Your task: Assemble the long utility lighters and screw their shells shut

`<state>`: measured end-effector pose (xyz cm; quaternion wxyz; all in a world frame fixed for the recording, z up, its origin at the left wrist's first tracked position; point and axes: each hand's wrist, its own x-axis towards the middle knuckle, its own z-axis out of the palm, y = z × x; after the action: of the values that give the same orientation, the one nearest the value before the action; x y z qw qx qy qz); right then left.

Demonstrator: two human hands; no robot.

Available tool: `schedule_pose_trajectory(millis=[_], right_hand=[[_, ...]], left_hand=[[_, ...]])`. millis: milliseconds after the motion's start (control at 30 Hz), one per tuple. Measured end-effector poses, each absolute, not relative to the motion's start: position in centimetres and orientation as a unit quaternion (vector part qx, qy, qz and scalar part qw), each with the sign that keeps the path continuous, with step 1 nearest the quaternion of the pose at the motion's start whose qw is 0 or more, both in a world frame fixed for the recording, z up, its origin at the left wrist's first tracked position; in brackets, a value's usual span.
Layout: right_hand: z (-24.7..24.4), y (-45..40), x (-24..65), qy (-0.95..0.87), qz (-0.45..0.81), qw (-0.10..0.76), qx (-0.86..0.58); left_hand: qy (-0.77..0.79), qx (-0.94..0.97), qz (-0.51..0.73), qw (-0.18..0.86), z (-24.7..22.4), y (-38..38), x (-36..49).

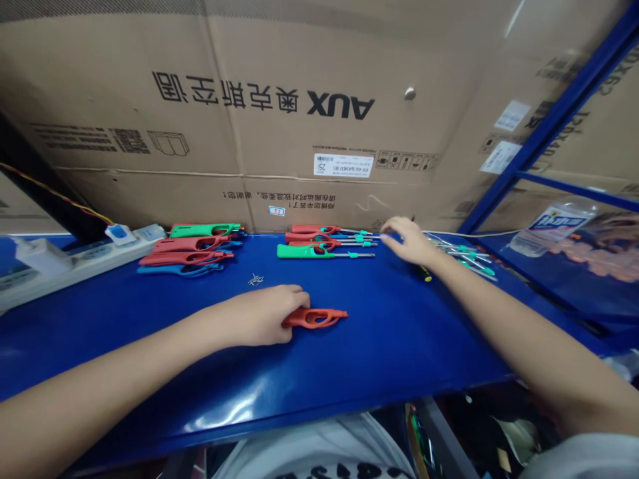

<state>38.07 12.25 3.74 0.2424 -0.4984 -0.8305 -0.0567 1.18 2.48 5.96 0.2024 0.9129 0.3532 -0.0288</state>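
On the blue table my left hand [272, 316] is closed around the rear of a red lighter body [317, 318], which has no metal tube and points right. My right hand [407, 241] reaches to the back, fingers curved and apart, with nothing visible in them. It hovers near the tube tips of several long-nosed lighters, a green one [302, 251] in front and red ones [312, 237] behind. Under the right wrist lies a dark tool with a yellow end [425, 273], mostly covered. To its right are loose metal tubes with green collars [466, 253].
Left of centre lie more lighter bodies in green, red [187, 258] and blue. Small metal pieces [255, 280] rest before them. A white power strip [92, 256] sits at far left, a plastic bottle [554, 226] at right. A large cardboard box [269, 153] stands behind.
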Motion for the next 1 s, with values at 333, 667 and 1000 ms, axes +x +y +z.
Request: schedule_pose_trajectory(millis=[333, 667, 1000], right_hand=[[0.2, 11.9, 24.1, -0.875, 0.059, 0.193, -0.441], [1.0, 8.1, 25.6, -0.879, 0.136, 0.179, -0.42], [2.5, 6.0, 26.8, -0.886, 0.068, 0.084, -0.451]], left_hand=[[0.459, 0.886, 0.03, 0.067, 7.5, 5.2, -3.1], [0.594, 0.8, 0.07, -0.045, 9.7, 11.9, -13.1], [0.607, 0.791, 0.074, -0.004, 9.4, 17.6, -15.3]])
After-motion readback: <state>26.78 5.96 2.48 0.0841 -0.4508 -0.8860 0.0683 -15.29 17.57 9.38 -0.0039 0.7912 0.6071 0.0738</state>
